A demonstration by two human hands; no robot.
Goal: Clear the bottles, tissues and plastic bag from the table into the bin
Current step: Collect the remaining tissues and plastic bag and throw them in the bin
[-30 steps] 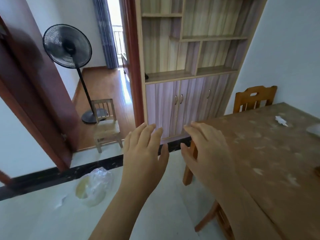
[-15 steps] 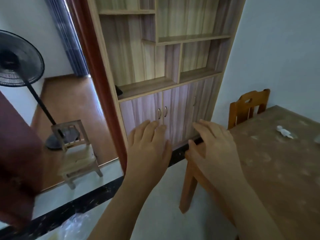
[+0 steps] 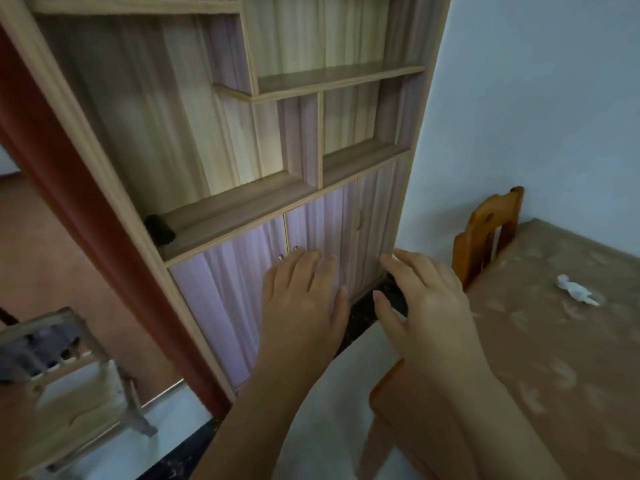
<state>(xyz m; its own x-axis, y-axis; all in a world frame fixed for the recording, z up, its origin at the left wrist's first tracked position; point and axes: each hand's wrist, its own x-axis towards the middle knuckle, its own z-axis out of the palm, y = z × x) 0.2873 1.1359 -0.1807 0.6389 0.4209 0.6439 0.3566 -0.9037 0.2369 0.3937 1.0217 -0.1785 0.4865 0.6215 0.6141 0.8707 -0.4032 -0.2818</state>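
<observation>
A crumpled white tissue [image 3: 575,289] lies on the brown patterned table [image 3: 554,358] at the right. My left hand [image 3: 301,303] is held out palm down over the floor, left of the table's corner, with fingers apart and nothing in it. My right hand [image 3: 426,306] hovers open above the table's near left corner, well short of the tissue. No bottle, plastic bag or bin shows in this view.
A tall wooden shelf cabinet [image 3: 277,168] with lower doors stands straight ahead. A wooden chair [image 3: 488,233] sits at the table's far side against the white wall. A small wooden chair [image 3: 69,386] stands at the lower left by the red door frame [image 3: 86,216].
The view has swung to the right and closer to the cabinet. The fan and the plastic bag on the floor have left the frame. Both hands stay open and empty.
</observation>
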